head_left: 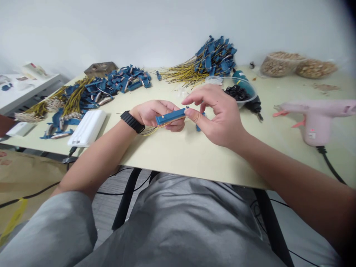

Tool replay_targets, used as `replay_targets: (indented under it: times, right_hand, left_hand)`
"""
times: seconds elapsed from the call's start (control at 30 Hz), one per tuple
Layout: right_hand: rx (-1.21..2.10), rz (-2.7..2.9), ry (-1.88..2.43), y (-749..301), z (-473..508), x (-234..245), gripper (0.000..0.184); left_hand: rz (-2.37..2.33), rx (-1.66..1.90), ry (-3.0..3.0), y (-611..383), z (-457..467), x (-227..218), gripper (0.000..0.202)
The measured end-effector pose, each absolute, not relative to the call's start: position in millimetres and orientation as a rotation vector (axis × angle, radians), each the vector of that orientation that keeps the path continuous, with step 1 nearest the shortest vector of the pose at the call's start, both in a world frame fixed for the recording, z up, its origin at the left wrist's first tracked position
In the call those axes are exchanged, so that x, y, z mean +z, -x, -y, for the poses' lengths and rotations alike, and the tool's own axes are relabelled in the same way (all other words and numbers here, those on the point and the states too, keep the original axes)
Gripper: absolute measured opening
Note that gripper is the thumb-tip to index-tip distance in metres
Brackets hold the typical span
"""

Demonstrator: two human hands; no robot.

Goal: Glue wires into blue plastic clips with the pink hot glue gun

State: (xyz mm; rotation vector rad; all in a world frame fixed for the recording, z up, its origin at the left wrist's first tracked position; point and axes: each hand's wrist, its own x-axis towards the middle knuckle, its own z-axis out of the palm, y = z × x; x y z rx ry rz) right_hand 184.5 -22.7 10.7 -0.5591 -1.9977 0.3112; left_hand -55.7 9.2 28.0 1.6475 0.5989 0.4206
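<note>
My left hand [155, 115] wraps around a long blue connector [170, 116], with a black strap watch [132, 121] on that wrist. Thin yellow wires [150, 130] trail from the connector toward the lower left. My right hand [214, 115] pinches the connector's right end between thumb and fingers. A smaller blue piece [198, 128] shows just below my right thumb, and I cannot tell whether it is attached to the connector.
Bundles of blue connectors with yellow wires [211, 59] lie at the table's back and left. A transparent bowl of black parts [239, 92], a pink glue gun [315, 118], a white power bank [87, 128] and bags of tan granules [280, 63] surround my hands.
</note>
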Motion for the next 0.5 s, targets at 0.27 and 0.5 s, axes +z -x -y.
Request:
replay_targets:
  times: [0.27, 0.5]
  right_hand:
    - [0.400, 1.996, 0.572, -184.2, 27.7, 16.2, 0.024]
    - [0.345, 1.993, 0.538, -184.0, 27.1, 15.9, 0.020]
  left_hand:
    - [-0.604, 0.402, -1.680, 57.0, -9.0, 26.5, 0.066]
    - [-0.635, 0.451, -1.645, 55.2, -6.1, 29.0, 0.064]
